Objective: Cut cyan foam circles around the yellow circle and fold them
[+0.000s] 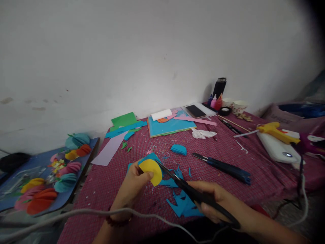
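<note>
My left hand (134, 183) pinches a yellow paper piece (154, 169) with a rounded edge. My right hand (213, 200) is wrapped round the black handles of the scissors (190, 191), whose blades point up and left and reach the right edge of the yellow paper. Under and beside both hands lie blue paper scraps (184, 205). A small stack of blue half-round pieces (178, 149) rests beyond the scissors. To its right lies a utility knife (225, 168) with its blade out.
Coloured sheets (167, 127) lie near the wall. At the right are a yellow glue gun (276, 133), a white device (278, 147), a black bottle (219, 87) and cups. Paper ornaments fill a blue board (59, 203) at the left. A pale cable (144, 216) crosses the front.
</note>
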`<action>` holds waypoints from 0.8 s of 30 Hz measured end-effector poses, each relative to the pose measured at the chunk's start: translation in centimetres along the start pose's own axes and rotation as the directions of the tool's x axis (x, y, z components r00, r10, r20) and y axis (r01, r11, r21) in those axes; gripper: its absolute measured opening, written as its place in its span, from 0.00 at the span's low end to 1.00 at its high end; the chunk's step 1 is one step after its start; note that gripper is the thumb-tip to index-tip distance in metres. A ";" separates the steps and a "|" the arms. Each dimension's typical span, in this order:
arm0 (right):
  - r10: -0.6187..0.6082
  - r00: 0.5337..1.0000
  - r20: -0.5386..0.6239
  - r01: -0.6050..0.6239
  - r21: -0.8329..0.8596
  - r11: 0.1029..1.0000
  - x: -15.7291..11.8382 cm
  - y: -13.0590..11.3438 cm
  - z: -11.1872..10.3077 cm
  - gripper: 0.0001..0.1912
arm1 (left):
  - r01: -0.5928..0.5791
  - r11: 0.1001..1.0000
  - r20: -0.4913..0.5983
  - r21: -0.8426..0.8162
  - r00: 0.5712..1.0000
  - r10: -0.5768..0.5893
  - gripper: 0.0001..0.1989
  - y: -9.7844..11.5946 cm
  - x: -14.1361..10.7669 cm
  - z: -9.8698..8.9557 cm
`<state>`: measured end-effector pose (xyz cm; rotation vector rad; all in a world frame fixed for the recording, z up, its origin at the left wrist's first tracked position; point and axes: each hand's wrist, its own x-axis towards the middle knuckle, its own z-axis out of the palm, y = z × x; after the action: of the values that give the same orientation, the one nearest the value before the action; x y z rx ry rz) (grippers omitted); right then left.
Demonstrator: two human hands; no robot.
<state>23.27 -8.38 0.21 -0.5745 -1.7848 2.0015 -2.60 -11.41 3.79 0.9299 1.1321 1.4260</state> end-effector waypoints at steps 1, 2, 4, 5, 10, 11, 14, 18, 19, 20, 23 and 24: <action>0.030 0.999 0.012 -0.030 0.022 0.999 -0.1 -0.1 0.0 0.26 | 0.012 1.000 -0.002 0.005 1.000 -0.012 0.08 0.0 0.0 0.0; 0.054 0.998 0.021 -0.055 0.044 0.998 -0.1 -0.1 -0.1 0.27 | 0.026 1.000 -0.006 0.012 1.000 -0.026 0.08 0.0 0.0 0.1; 0.061 0.998 0.030 -0.063 0.080 0.995 -0.1 -0.4 -0.1 0.30 | 0.054 0.998 -0.013 0.031 0.998 -0.054 0.07 0.0 0.0 0.3; 0.043 0.998 0.037 -0.046 0.093 0.995 0.0 -0.5 -0.1 0.31 | 0.067 0.997 -0.018 0.046 0.998 -0.066 0.07 0.0 0.0 0.4; -0.045 0.997 0.067 0.037 0.117 0.992 0.2 -0.9 -0.2 0.34 | 0.125 0.971 -0.014 0.203 0.992 -0.125 0.06 0.3 -0.3 1.9; -0.044 0.997 0.064 0.037 0.116 0.993 0.2 -1.0 -0.2 0.33 | 0.133 0.964 -0.005 0.230 0.991 -0.136 0.05 0.3 -0.4 2.2; -0.042 0.998 0.045 0.037 0.113 0.993 0.2 -1.0 -0.2 0.33 | 0.138 0.946 0.028 0.292 0.988 -0.153 0.05 0.4 -0.7 3.1; -0.053 0.998 0.034 0.048 0.135 0.990 0.1 -0.7 -0.3 0.33 | 0.132 0.931 0.037 0.340 0.987 -0.154 0.05 0.2 -1.0 4.0; -0.055 0.998 0.034 0.050 0.146 0.988 0.1 -0.6 -0.2 0.32 | 0.136 0.930 0.036 0.342 0.987 -0.157 0.05 0.2 -1.1 4.1; -0.056 0.998 0.032 0.050 0.158 0.986 0.0 -0.5 -0.2 0.32 | 0.139 0.930 0.037 0.341 0.986 -0.161 0.05 0.1 -1.1 4.3; -0.050 0.998 0.025 0.044 0.194 0.980 -0.1 -0.3 -0.2 0.30 | 0.148 0.935 0.049 0.321 0.984 -0.172 0.05 0.0 -0.9 4.5; -0.048 0.999 0.019 0.043 0.202 0.978 -0.1 -0.3 -0.2 0.30 | 0.152 0.938 0.059 0.310 0.982 -0.179 0.05 0.0 -0.9 4.5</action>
<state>23.44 -8.25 0.45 -0.4432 -1.5685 2.1330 1.83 -11.59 4.98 1.0722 1.3558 1.0819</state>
